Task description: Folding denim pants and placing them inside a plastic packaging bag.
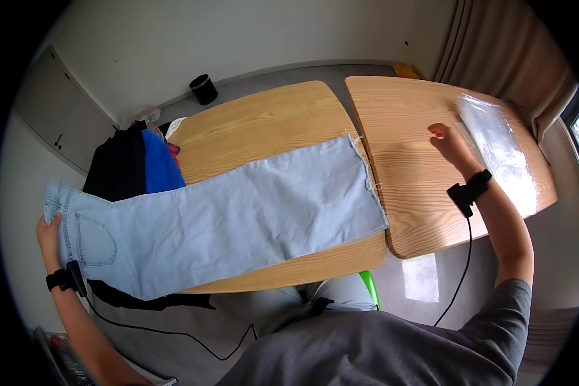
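Observation:
A pair of light blue jeans (219, 215), folded lengthwise, lies stretched across the left table. Its waistband and a back pocket are at the left, and a frayed hem with loose threads is at the right. My left hand (49, 239) grips the waistband at the far left end; part of its fingers is hidden by the denim. Away from the jeans, my right hand (453, 147) is above the right table, beside a stack of clear plastic bags (498, 151). Its fingers curl loosely, apart from the thumb, and I see nothing between them.
Two wooden tables (257, 125) stand side by side with a narrow gap. Black and blue clothes (119, 161) are piled at the left behind the jeans. Black cables (460, 289) run from both wrist straps. A black bin (204, 90) stands by the far wall; a curtain (508, 51) hangs at right.

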Available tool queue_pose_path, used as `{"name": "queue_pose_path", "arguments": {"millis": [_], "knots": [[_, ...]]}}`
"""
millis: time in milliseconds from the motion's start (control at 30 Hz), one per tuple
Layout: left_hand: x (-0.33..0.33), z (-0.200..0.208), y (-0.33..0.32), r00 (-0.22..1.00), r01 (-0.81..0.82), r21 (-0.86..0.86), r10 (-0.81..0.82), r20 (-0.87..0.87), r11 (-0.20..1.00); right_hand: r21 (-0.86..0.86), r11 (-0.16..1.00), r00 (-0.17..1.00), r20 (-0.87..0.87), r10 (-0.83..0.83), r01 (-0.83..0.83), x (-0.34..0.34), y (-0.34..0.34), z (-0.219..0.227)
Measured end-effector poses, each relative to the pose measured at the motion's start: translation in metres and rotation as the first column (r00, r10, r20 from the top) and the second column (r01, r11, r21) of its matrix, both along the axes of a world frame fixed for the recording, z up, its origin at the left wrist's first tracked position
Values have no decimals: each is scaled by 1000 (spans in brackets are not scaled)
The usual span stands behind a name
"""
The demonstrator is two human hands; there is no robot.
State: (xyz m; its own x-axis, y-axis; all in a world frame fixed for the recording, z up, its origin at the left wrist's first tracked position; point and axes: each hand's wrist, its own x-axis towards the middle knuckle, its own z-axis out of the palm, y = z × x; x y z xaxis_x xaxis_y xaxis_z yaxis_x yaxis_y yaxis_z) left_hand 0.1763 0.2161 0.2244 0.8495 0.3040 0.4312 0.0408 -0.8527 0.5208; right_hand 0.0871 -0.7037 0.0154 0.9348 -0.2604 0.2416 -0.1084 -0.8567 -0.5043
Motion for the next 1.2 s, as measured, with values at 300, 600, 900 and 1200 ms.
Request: {"name": "queue_pose_path", "arguments": {"millis": [300, 600, 900, 1200], "knots": [[-50, -27, 2, 997, 75, -86, -73, 31, 993, 284, 953, 841, -537, 70, 102, 35, 174, -26], [-74, -34, 17, 995, 57, -232, -36, 97, 971, 873, 327, 883, -434, 181, 362, 23, 198, -16], [-84, -35, -91, 973, 232, -482, -211, 97, 845, 834, 552, 983, 102, -154, 0, -80, 106, 73], [-3, -113, -203, 894, 243, -831, -448, -8, 500, 551, 800, 883, 220, -415, 238, -133, -93, 53]]}}
